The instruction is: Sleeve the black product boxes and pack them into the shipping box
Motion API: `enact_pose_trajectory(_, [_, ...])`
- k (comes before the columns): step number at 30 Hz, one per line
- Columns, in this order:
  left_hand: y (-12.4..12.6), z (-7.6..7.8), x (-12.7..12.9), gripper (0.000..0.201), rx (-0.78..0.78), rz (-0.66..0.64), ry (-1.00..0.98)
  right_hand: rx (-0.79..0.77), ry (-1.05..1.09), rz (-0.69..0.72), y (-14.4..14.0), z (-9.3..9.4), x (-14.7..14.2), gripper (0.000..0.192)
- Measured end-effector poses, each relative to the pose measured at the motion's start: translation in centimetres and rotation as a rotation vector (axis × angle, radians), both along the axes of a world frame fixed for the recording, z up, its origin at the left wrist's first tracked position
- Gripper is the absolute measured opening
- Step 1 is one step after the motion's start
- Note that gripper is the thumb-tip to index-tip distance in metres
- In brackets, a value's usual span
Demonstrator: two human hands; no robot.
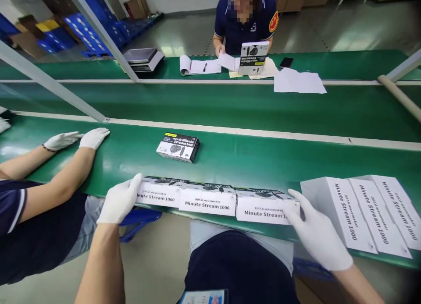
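Three white wavemaker boxes (207, 202) stand end to end along the near edge of the green bench, their printed sides facing me. My white-gloved left hand (119, 199) holds the left end of the row. At the other end, my gloved right hand (317, 231) grips the right box (261, 211), thumb and fingers around its end. The row is squeezed between both hands. Beyond it lies a single box (178, 147) with a black, white and yellow printed top. To the right, several white boxes (351, 214) stand side by side near my right hand.
A co-worker's gloved hands (79, 140) rest on the bench (263, 157) at left. Across from me, another person (245, 21) holds papers behind an upright box (253, 58). A phone (286, 62) and loose sheets (299, 80) lie there. Metal posts (105, 37) slant over the bench.
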State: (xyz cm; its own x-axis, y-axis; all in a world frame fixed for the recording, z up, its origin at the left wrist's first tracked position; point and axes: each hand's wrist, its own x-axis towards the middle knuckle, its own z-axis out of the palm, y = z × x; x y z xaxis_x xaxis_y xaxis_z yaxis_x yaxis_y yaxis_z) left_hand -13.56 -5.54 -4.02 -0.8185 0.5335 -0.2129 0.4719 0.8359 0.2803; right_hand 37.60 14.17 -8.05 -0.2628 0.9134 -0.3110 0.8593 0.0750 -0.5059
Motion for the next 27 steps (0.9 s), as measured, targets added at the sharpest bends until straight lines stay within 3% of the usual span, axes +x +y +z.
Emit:
enact_pose_trajectory(3, [2.7,1.4,-1.0,0.077,-0.200,-0.037,-0.093,0.040,-0.060,0.127,1.7,0.7,-1.3,0.070])
enact_pose_trajectory(7, [3.8,0.3,-0.9,0.073,0.027,0.013,-0.238,0.408,0.023,0.547,2.2,0.3,-2.3,0.076])
enact_pose_trajectory(9, [3.4,-0.2,-0.8,0.070,0.130,0.007,-0.291,0.462,0.028,0.672,2.2,0.0,-1.9,0.069])
enact_pose_trajectory(11, [3.0,-0.3,-1.0,0.063,0.141,-0.034,-0.303,0.483,-0.016,0.666,2.4,0.0,-1.2,0.058])
enact_pose_trajectory(15, [2.5,0.4,-1.6,0.049,0.144,-0.135,-0.382,0.578,-0.175,0.528,4.0,0.4,-1.3,0.058])
enact_pose_trajectory(19, [2.3,0.9,-1.1,0.045,0.161,-0.141,-0.436,0.618,-0.140,0.512,5.8,1.3,-6.6,0.054])
enact_pose_trajectory(23, [1.7,0.7,0.6,0.048,0.185,-0.164,-0.477,0.425,0.094,0.733,5.5,2.9,-13.8,0.050])
enact_pose_trajectory(25, [1.0,0.3,1.4,0.050,0.203,-0.152,-0.510,0.386,0.121,0.829,4.3,3.8,-16.3,0.064])
enact_pose_trajectory(27, [0.0,-0.3,2.2,0.054,0.258,-0.108,-0.483,0.417,0.090,0.884,2.5,4.3,-17.8,0.092])
